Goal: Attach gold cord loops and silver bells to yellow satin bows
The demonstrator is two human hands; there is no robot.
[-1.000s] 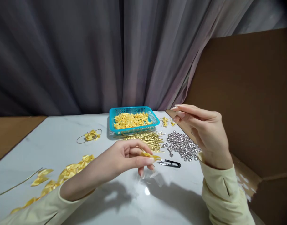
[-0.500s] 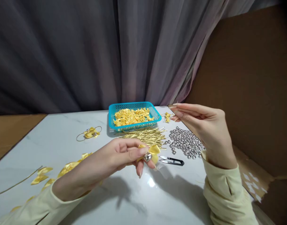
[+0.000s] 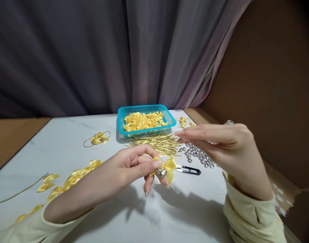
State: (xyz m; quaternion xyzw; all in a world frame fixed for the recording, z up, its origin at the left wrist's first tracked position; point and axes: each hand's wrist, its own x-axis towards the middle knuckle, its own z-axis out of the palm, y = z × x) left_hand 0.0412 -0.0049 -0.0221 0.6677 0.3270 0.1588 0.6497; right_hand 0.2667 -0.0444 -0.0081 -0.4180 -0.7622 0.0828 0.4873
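My left hand [image 3: 126,172] pinches a yellow ribbon bow [image 3: 170,165] between thumb and fingers, above the middle of the table. A shiny silver bell [image 3: 161,172] sits at the bow's centre, by my thumb tip. To the right, my right hand [image 3: 225,143] is raised with its fingers pressed together and pointing left. Whatever lies between those fingertips, perhaps a thin thread, is too fine to make out. Below and behind its fingertips are a bundle of gold wire ties [image 3: 159,143] and a pile of silver bells [image 3: 198,155], partly hidden by the hand.
A blue basket [image 3: 146,131] full of small yellow bows stands at the back. Black-handled thread snips [image 3: 188,169] lie behind the held bow. More yellow bows [image 3: 77,177] and a gold cord [image 3: 23,192] lie at left. A finished-looking bow loop [image 3: 98,138] rests farther back.
My right hand has come lower, its fingertips moving left and down toward the gold ties. My left hand keeps its hold on the bow, nearly in place. The view has shifted slightly.
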